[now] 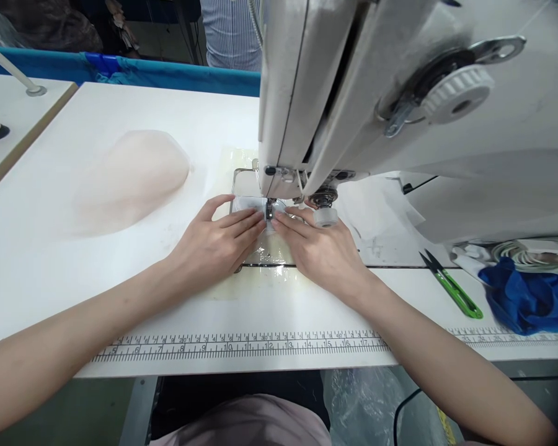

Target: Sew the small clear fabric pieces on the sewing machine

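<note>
My left hand [214, 241] lies flat on a small white fabric piece [250, 204] just left of the presser foot [269, 210] of a white sewing machine [376, 105]. My right hand [320, 248] lies flat on the right side of the foot, fingertips pressing the same piece by the needle. Both hands' fingers are extended and nearly meet under the machine head. Most of the fabric piece is hidden under my fingers.
A pale sheer fabric pile [130, 179] lies at the left on the white table [74, 279]. Green thread snips [451, 285] and blue cloth [530, 297] lie at the right. A printed ruler [242, 344] runs along the front edge. A person in a striped shirt [230, 31] stands behind.
</note>
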A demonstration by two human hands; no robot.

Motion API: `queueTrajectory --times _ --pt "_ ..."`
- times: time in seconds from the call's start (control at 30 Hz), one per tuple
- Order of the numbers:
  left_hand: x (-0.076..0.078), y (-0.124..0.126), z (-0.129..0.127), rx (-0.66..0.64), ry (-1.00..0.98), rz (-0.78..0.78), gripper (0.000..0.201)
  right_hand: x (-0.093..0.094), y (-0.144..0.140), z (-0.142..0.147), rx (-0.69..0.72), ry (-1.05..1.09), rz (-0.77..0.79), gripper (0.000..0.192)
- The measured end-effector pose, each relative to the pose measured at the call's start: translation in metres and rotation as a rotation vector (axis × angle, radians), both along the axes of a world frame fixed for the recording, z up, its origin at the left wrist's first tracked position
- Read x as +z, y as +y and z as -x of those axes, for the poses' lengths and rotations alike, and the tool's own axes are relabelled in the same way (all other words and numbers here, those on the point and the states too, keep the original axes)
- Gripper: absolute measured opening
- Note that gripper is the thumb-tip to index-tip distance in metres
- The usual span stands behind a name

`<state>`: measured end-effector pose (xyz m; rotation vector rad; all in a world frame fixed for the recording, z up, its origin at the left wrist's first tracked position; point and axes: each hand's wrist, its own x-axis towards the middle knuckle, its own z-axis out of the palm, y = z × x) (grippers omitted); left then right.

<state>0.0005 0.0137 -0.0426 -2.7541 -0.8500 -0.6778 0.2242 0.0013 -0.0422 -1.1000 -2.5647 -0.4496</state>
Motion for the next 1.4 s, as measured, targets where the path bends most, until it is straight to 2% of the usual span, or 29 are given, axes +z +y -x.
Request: queueTrajectory --times 0.5,0.77,0.83,0.93,1.0,1.07,1.17,1.27,1.3,1.4 --pt "-0.004 0.003 -0.001 0.031 -0.012 0.02 0.029 0.0 0.0 0.002 -0.032 -0.044 0.039 0.041" --pt "-0.002 0.003 0.0 0.041 0.008 0.026 0.03 -0.001 0.001 0.001 -0.039 -0.065 0.026 0.043" --pt "0.0 0.004 0.003 0.052 0.014 0.046 0.038 -0.001 0.001 0.0 -0.038 -0.054 0.031 0.043" --pt "0.002 0.005 0.008 0.104 0.074 0.072 0.064 0.0 0.0 0.0 -0.014 0.01 -0.005 0.039" --pt "0.005 0.004 0.012 0.128 0.132 0.037 0.072 0.002 -0.003 0.002 0.002 0.08 -0.039 0.037" --pt "0.009 0.002 0.015 0.117 0.133 -0.067 0.064 0.005 -0.006 0.005 0.021 0.152 -0.031 0.036" --pt "0.016 0.0 0.016 0.083 0.043 -0.246 0.037 0.01 -0.01 0.01 0.094 0.196 0.065 0.033" --pt "0.019 0.002 0.015 0.049 0.024 -0.28 0.013 0.013 -0.012 0.014 0.125 0.198 0.07 0.025" --pt "0.018 0.004 0.015 0.03 0.044 -0.257 0.013 0.013 -0.013 0.015 0.114 0.204 0.054 0.023" --pt "0.014 0.008 0.014 -0.026 0.109 -0.163 0.032 0.013 -0.015 0.016 0.128 0.203 0.076 0.027"
